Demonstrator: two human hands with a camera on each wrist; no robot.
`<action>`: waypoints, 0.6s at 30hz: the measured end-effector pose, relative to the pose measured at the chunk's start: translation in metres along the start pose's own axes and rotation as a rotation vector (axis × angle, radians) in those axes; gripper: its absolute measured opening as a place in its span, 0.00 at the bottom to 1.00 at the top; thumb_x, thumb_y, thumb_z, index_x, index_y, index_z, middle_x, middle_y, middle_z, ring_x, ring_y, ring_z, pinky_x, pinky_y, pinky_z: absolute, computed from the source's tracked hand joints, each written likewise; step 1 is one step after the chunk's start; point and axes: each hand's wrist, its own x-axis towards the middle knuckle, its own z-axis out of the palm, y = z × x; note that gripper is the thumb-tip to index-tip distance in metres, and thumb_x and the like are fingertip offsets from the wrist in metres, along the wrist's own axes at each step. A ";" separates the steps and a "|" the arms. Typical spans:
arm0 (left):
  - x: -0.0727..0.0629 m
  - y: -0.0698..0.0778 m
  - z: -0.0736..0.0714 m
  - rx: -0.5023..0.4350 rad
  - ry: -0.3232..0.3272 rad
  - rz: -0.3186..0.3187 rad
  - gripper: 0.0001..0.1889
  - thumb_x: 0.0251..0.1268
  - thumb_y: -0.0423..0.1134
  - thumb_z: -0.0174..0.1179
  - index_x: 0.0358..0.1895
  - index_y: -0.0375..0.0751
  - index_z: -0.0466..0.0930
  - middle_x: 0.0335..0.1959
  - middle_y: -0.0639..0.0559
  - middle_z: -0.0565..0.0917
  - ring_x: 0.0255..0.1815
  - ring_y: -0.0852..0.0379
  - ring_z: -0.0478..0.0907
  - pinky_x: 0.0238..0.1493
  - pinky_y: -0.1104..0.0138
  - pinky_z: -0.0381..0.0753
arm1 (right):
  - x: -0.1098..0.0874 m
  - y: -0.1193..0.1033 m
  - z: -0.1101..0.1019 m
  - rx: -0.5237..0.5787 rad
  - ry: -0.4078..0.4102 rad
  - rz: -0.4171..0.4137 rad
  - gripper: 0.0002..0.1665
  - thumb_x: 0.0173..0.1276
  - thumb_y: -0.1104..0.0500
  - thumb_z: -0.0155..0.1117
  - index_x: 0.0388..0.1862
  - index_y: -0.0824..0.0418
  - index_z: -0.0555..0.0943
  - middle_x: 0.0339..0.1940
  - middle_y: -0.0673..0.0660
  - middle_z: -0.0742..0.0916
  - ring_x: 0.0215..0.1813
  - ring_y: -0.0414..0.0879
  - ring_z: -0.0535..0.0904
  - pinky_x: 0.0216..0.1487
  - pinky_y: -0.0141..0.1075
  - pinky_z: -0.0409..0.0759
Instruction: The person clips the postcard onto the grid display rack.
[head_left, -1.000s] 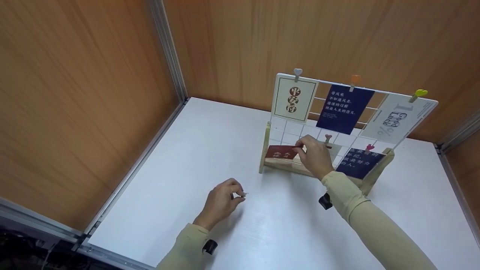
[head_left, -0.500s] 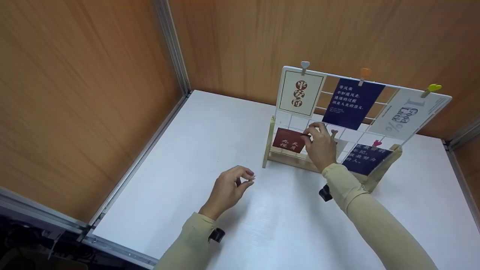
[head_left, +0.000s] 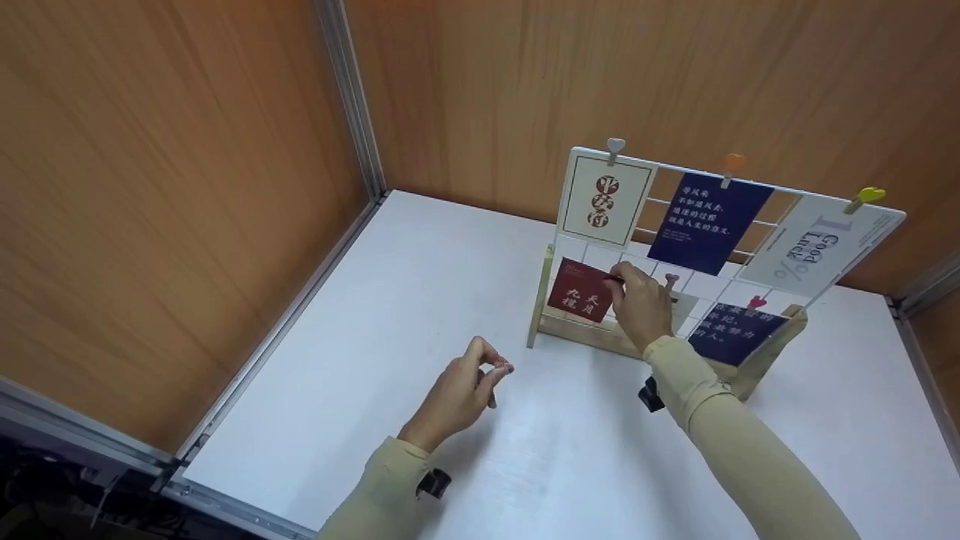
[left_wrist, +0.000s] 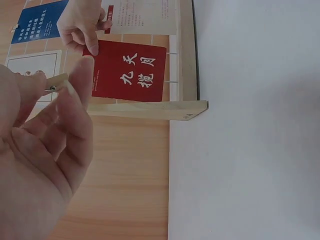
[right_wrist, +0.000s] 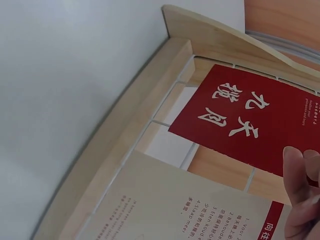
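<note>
In the head view my right hand [head_left: 643,309] pinches a red card [head_left: 580,291] by its upper right corner. White writing covers the card, which lies against the lower left of a wire grid on a wooden stand [head_left: 589,334]. My left hand [head_left: 452,394] is held in front of the stand, apart from it. Between its thumb and forefinger the left wrist view shows a small wooden clothespin [left_wrist: 56,83]. In the right wrist view the fingers [right_wrist: 296,172] overlap the edge of the red card, beside a cream printed card [right_wrist: 200,200] on the grid.
Along the grid's top hang a cream card [head_left: 605,199], a blue card [head_left: 709,223] and a pale "Good Luck" card [head_left: 817,244], each under a heart clip. Another blue card [head_left: 735,332] hangs lower right. Wooden panels [head_left: 637,75] enclose the white table [head_left: 337,360].
The red card has come up and now faces outward, its writing fully visible against the lower left grid. My left hand has shifted slightly right, still holding the clothespin.
</note>
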 end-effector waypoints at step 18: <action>0.008 -0.008 -0.003 -0.041 0.074 0.089 0.17 0.75 0.35 0.55 0.64 0.39 0.75 0.35 0.56 0.79 0.31 0.61 0.76 0.24 0.69 0.79 | -0.003 0.010 0.011 -0.036 0.052 -0.117 0.12 0.65 0.67 0.70 0.45 0.65 0.79 0.35 0.63 0.87 0.29 0.58 0.85 0.51 0.72 0.69</action>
